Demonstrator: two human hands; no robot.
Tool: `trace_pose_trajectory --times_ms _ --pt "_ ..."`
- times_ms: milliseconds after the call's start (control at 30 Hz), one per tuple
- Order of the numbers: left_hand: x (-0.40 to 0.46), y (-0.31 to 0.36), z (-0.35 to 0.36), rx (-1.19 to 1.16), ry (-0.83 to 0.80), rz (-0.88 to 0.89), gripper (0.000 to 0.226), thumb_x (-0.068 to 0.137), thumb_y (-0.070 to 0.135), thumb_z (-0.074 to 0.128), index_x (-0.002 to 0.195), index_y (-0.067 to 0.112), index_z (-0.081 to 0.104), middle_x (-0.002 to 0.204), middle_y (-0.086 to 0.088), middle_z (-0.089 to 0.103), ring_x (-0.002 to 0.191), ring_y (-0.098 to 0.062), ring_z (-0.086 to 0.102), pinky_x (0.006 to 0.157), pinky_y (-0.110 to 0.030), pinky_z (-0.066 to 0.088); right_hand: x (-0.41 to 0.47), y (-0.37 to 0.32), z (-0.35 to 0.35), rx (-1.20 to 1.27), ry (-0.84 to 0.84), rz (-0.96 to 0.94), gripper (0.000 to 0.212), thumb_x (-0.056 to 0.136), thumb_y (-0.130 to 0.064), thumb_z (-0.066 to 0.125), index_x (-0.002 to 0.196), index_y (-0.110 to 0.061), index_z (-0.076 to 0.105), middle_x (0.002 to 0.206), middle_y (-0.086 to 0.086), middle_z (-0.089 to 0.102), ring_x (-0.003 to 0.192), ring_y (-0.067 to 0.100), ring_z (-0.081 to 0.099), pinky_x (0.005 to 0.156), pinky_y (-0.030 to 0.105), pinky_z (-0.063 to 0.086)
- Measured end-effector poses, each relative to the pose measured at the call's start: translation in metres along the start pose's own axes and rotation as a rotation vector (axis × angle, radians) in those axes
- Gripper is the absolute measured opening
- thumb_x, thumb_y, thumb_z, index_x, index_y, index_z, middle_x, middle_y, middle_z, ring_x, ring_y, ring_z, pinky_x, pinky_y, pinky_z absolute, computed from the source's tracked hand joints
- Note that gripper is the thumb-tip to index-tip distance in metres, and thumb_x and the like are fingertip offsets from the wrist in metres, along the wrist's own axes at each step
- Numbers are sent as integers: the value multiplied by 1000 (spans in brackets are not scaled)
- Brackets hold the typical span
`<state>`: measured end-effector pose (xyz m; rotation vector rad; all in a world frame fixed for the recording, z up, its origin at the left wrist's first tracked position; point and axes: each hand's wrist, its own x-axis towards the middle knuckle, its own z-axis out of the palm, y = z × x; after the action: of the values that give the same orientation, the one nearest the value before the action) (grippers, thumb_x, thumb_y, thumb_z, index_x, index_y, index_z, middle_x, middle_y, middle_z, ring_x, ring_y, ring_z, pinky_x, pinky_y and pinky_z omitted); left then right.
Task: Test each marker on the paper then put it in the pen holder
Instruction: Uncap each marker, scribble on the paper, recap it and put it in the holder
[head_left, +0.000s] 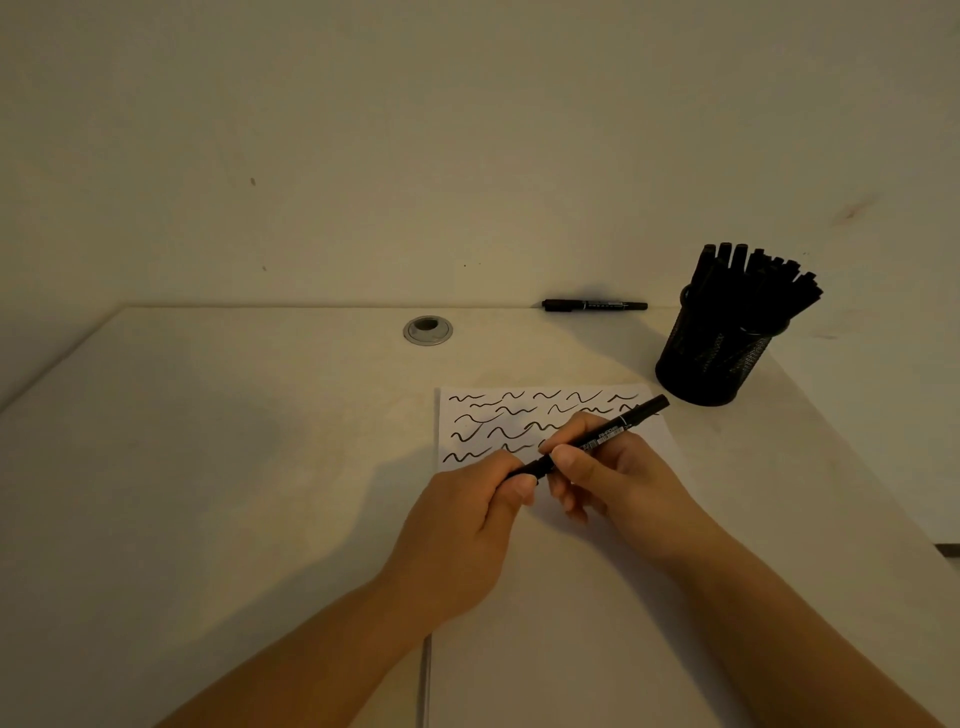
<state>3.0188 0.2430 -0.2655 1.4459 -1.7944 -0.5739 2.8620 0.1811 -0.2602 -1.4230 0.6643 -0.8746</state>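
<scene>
Desk bare left; hands grip marker.

Black marker held slanted in both hands over the squiggle-covered paper; mesh pen holder, stuffed with markers, sits just beyond the right hand; spare marker farther back.

Black wire-mesh metal pen holder, smooth matt plastic marker, plain matt white paper, smooth pale surface, shiny metal grommet.
</scene>
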Motion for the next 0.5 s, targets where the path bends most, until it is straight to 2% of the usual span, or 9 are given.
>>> trace_pose_trajectory --times_ms 167,300,500 --pt "1 1 -1 7 -1 3 21 87 41 33 71 35 46 53 21 49 45 -5 41 45 -16 26 0 2 -1 20 -30 -12 13 77 -22 55 83 -12 60 57 0 58 52 13 52 45 22 42" --pt "1 0 -2 -42 -25 -10 24 88 39 35 66 36 46 47 14 46 43 -7 39 45 -16 27 1 2 -1 56 -57 -6 15 77 -20 56 84 -7 58 57 1 57 53 13 52 47 22 43" --pt "4 -3 -4 -123 -85 -46 30 95 27 40 67 34 50 47 8 37 42 -7 33 44 -16 25 1 1 0 40 -62 -1 17 77 -21 55 85 -6 56 57 0 56 53 12 53 47 23 45"
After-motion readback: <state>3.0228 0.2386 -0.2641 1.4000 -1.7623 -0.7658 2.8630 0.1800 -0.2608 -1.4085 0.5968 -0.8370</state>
